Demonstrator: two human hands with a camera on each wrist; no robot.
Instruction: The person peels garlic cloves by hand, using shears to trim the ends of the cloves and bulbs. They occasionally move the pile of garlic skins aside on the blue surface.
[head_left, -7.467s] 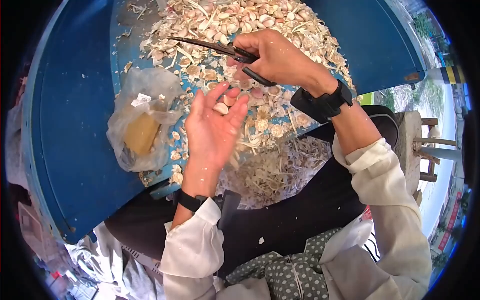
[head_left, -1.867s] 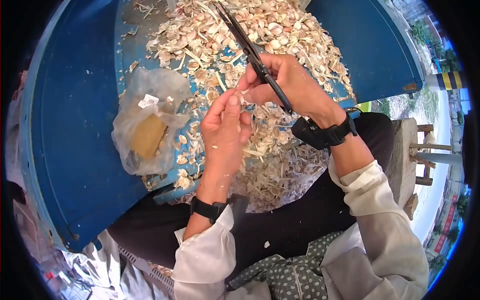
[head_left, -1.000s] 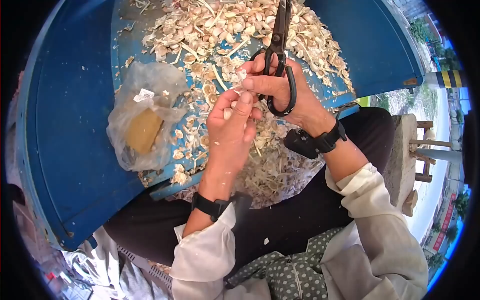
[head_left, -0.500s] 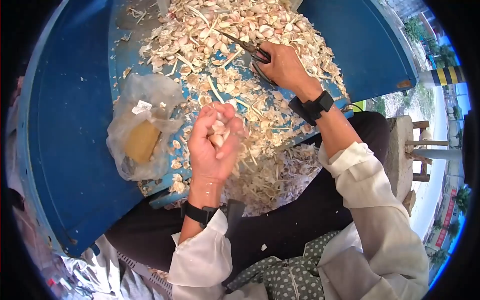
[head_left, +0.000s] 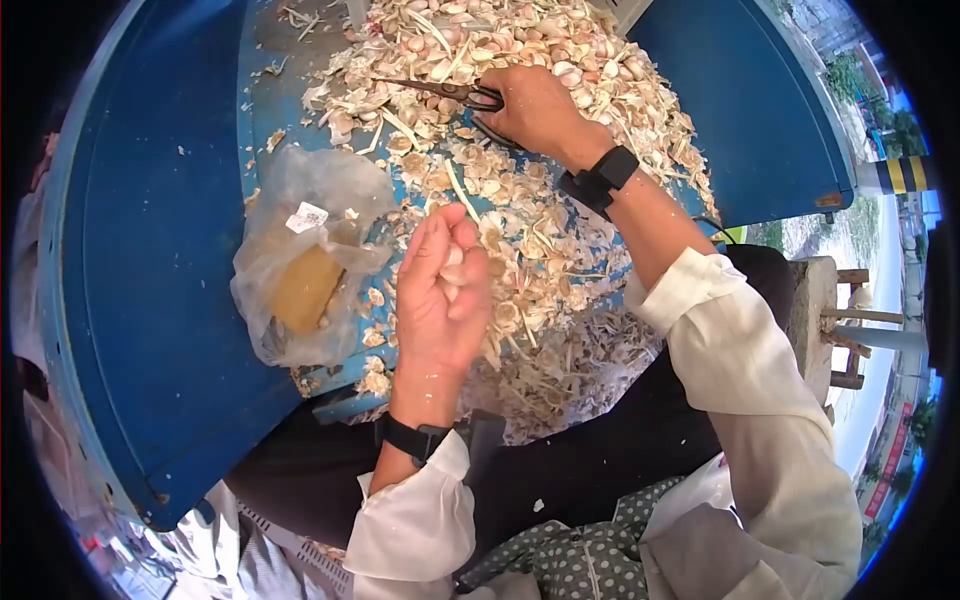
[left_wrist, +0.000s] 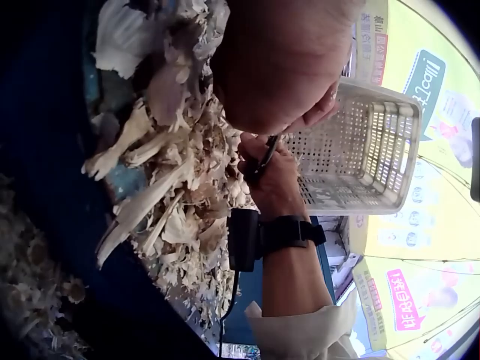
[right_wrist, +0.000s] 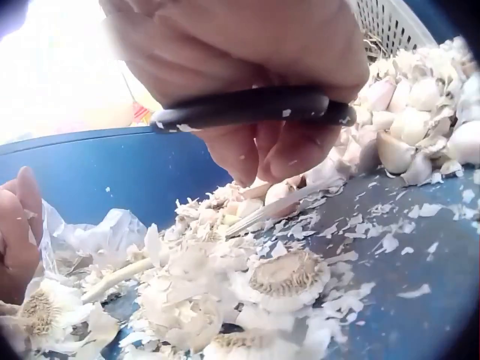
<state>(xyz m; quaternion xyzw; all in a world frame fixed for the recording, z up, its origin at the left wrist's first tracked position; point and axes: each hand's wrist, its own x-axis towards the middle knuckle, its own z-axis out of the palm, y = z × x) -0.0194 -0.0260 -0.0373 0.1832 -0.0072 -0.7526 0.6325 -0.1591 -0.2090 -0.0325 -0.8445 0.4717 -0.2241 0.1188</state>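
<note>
My left hand (head_left: 440, 310) is half curled, palm up, in the head view. Several garlic cloves (head_left: 453, 268) lie in its grip, partly hidden by the fingers. Farther forward, my right hand (head_left: 545, 115) holds black scissors (head_left: 455, 91) by the handles, with the blades pointing left across the garlic pile (head_left: 490, 35). From the right wrist view, one black handle loop (right_wrist: 247, 109) crosses the hand, and the fingertips (right_wrist: 300, 154) reach down at the edge of the cloves. White skins and cut root ends (right_wrist: 289, 277) lie below that hand.
A clear plastic bag (head_left: 355, 185) with a yellow-brown block (head_left: 308, 290) inside lies left of my left hand. Blue panels (head_left: 150, 260) flank the work surface. Skins (head_left: 570, 380) are heaped below its front edge. A white slotted basket (left_wrist: 382, 150) stands beyond my right hand.
Both hands met at a clove about a second ago, with the scissors pointing away. They have since parted; my right hand has moved forward to the pile, and the scissors have swung left.
</note>
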